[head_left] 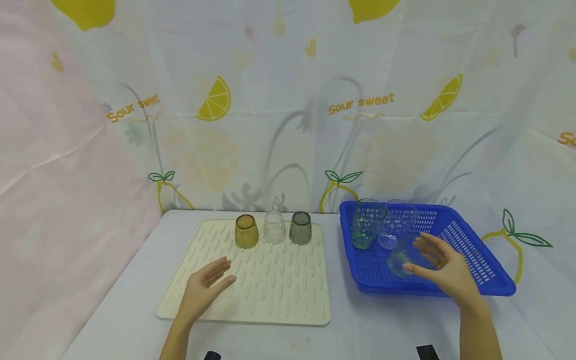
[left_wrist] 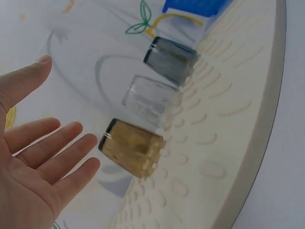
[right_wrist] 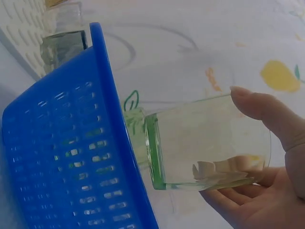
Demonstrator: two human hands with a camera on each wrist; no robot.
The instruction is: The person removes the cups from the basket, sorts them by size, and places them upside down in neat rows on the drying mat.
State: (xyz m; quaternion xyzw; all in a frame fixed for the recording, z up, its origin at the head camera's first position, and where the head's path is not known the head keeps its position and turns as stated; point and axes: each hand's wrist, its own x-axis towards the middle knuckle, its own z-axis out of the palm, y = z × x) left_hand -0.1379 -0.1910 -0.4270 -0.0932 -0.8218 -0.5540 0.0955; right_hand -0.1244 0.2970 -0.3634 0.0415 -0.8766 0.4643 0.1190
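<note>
My right hand (head_left: 443, 267) grips a clear, green-tinted drinking glass (right_wrist: 205, 138) between thumb and fingers near its rim. The glass is tilted over the blue basket (head_left: 382, 287), its thick base pointing left. Fingers seen through the glass show in the right wrist view. My left hand (head_left: 202, 287) hovers over the left part of a cream ridged mat (head_left: 270, 305), fingers extended and holding nothing. Upside down along the mat's back stand an amber glass (head_left: 246, 231), a clear glass (head_left: 274, 228) and a grey glass (head_left: 300, 229).
Inside the basket lean a green-tinted glass (head_left: 366, 225) and a taller-looking clear glass (head_left: 397, 224). The basket stands right of the mat on a white-covered table (head_left: 135, 280). A lemon-printed curtain (head_left: 270, 100) hangs behind.
</note>
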